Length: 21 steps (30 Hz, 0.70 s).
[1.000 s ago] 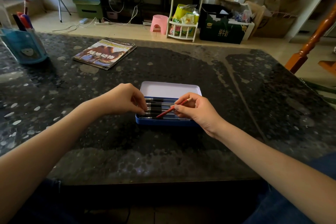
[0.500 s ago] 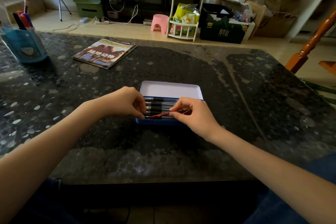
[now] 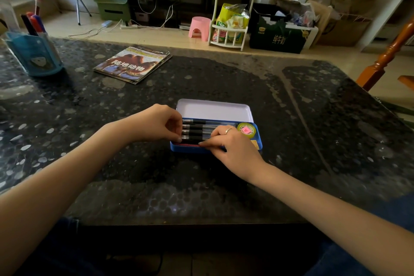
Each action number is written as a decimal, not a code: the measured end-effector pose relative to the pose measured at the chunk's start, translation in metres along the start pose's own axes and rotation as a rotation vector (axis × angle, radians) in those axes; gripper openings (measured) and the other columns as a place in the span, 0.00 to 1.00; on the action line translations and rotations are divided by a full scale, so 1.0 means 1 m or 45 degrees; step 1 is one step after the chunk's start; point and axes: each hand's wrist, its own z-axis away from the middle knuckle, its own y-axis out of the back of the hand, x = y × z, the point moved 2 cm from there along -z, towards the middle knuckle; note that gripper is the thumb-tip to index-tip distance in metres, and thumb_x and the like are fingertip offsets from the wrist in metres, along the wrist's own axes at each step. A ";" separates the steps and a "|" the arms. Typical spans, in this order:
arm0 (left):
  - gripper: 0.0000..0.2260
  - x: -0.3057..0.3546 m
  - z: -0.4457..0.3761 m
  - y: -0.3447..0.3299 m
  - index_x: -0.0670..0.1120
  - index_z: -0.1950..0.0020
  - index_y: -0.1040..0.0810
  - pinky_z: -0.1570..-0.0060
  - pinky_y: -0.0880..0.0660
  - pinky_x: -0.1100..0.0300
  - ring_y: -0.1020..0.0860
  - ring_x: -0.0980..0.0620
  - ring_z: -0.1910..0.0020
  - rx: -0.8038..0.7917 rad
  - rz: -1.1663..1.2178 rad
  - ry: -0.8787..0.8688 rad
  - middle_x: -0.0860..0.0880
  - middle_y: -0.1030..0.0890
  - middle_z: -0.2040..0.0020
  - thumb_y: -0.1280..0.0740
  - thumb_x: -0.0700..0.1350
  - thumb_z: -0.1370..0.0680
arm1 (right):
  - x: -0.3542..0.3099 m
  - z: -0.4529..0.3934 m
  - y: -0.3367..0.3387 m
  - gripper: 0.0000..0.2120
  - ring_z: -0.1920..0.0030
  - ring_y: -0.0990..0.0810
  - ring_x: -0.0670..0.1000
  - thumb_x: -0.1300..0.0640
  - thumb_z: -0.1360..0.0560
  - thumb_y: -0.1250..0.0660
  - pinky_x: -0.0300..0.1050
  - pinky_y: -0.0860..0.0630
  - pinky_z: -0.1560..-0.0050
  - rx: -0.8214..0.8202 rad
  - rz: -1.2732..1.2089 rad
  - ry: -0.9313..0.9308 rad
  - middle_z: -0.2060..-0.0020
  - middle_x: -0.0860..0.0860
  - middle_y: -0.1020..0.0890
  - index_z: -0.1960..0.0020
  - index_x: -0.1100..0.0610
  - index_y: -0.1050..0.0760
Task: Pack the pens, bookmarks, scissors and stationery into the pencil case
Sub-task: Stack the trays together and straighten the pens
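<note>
Two hands meet over one open blue case [image 3: 257, 141], which lies on the dark table [image 3: 134, 163] toward its near edge, the white-lined lid [image 3: 215, 110] folded back on the far side. Inside, four black pens [image 3: 201, 127] lie side by side along the case's length, and a red pen [image 3: 190, 145] lies against the near wall. At the case's right end sits one roll of tape [image 3: 246, 130] with a pink core. The left hand [image 3: 156, 123] has its fingers curled down onto the pens' left ends; whether it pinches one I cannot tell. The right hand [image 3: 233, 148], wearing one ring, lays fairly straight fingers on the red pen and the pens beside it, pressing rather than grasping. Near the far left corner stands one blue holder [image 3: 35, 56] with several markers upright in it, and one magazine [image 3: 132, 65] lies flat toward the far edge.
</note>
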 end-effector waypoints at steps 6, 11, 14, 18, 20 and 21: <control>0.03 -0.002 -0.001 0.002 0.50 0.59 0.21 0.59 0.30 0.65 0.24 0.59 0.61 0.037 -0.007 -0.046 0.55 0.21 0.62 0.28 0.45 0.29 | 0.002 -0.001 0.000 0.12 0.48 0.25 0.47 0.59 0.24 0.34 0.40 0.28 0.48 -0.005 0.000 0.014 0.51 0.48 0.21 0.42 0.53 0.19; 0.02 -0.004 0.000 0.004 0.51 0.59 0.21 0.59 0.29 0.65 0.24 0.60 0.62 0.070 -0.020 -0.068 0.56 0.21 0.63 0.29 0.45 0.27 | 0.011 -0.007 0.013 0.07 0.51 0.26 0.42 0.58 0.25 0.32 0.35 0.29 0.48 0.082 -0.027 -0.146 0.52 0.47 0.19 0.47 0.53 0.19; 0.01 -0.004 0.000 0.004 0.50 0.57 0.19 0.57 0.27 0.64 0.23 0.59 0.61 0.055 -0.031 -0.059 0.55 0.20 0.62 0.29 0.45 0.28 | 0.015 -0.007 0.014 0.03 0.53 0.25 0.43 0.57 0.25 0.31 0.38 0.27 0.49 0.021 -0.020 -0.200 0.57 0.45 0.21 0.52 0.52 0.19; 0.02 -0.004 0.000 0.004 0.49 0.57 0.18 0.56 0.26 0.62 0.23 0.59 0.60 0.067 -0.050 -0.061 0.55 0.19 0.62 0.28 0.45 0.28 | 0.016 -0.007 0.014 0.03 0.52 0.25 0.43 0.55 0.25 0.31 0.38 0.27 0.49 -0.005 0.021 -0.210 0.55 0.46 0.20 0.52 0.52 0.19; 0.01 -0.004 -0.001 0.003 0.50 0.58 0.19 0.56 0.26 0.62 0.23 0.59 0.61 0.075 -0.062 -0.067 0.55 0.20 0.62 0.29 0.45 0.28 | 0.015 -0.007 0.013 0.03 0.52 0.25 0.43 0.54 0.26 0.31 0.38 0.28 0.49 -0.010 0.030 -0.196 0.55 0.46 0.20 0.53 0.51 0.19; 0.01 -0.004 -0.001 0.001 0.50 0.58 0.19 0.56 0.26 0.62 0.23 0.59 0.61 0.069 -0.067 -0.068 0.56 0.20 0.62 0.29 0.45 0.28 | 0.015 -0.007 0.013 0.03 0.52 0.26 0.43 0.54 0.26 0.31 0.38 0.28 0.50 -0.015 0.037 -0.187 0.55 0.46 0.20 0.53 0.51 0.19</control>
